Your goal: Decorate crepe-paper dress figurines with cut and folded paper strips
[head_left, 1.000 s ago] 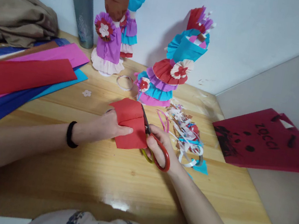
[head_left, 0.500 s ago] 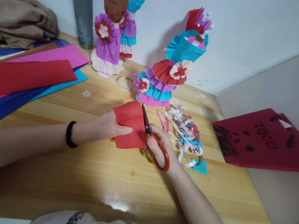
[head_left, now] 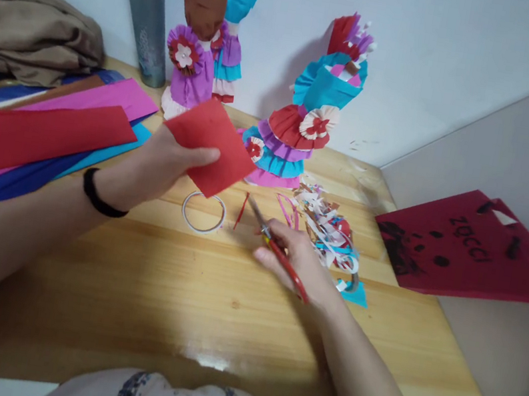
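My left hand [head_left: 161, 164] holds up a red paper square [head_left: 214, 149], the thumb lying flat on its face and the other fingers hidden behind. In my right hand [head_left: 293, 253] is a pair of scissors [head_left: 280, 255] with red and yellow handles, blades together and pointing away to the upper left. A thin red paper strip [head_left: 241, 210] lies on the table just left of the blade tips. Below the paper square a roll of white tape [head_left: 203, 213] rests flat.
Crepe-paper dress figures [head_left: 296, 129] stand along the wall, with a steel flask [head_left: 146, 23] at the left. Folded coloured paper [head_left: 43, 127] and a brown cloth [head_left: 33, 34] lie left. Paper scraps [head_left: 330, 232] and a red paper bag [head_left: 473, 253] are at the right.
My left hand has lifted the red paper up and left, away from the scissors. The blades have come off the paper, and a thin red strip now lies on the table.
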The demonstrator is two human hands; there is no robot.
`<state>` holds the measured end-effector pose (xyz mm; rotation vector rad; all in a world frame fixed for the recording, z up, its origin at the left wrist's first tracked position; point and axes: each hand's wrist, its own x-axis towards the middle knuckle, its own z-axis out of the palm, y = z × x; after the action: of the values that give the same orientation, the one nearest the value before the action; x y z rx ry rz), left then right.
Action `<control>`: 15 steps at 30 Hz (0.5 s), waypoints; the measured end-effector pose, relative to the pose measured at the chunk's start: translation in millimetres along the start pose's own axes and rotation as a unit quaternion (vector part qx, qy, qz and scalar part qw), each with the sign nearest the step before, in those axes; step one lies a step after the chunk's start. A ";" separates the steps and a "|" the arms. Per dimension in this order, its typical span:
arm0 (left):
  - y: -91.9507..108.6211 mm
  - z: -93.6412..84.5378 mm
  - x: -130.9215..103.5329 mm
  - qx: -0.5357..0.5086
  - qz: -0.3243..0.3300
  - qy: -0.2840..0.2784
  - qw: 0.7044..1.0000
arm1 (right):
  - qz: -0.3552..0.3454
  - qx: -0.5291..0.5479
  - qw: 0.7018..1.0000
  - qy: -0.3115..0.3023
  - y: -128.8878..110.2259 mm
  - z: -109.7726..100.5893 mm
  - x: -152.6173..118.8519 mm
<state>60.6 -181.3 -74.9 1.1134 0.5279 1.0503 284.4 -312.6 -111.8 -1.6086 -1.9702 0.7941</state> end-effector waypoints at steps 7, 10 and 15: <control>32.4 6.7 3.1 0.002 0.068 0.037 0.997 | -0.086 -0.197 0.967 -0.135 -36.8 37.2 -11.9; 33.6 10.2 0.0 0.011 0.061 0.046 0.997 | -0.150 -0.249 0.946 -0.145 -48.9 45.6 -16.9; 29.3 8.9 -1.4 -0.022 0.053 0.015 0.998 | -0.283 -0.244 0.925 -0.064 -38.7 45.6 -11.1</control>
<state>54.9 -184.8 -45.0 1.0976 0.4712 1.1678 228.3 -335.4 -117.8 -1.1116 -2.6928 0.1862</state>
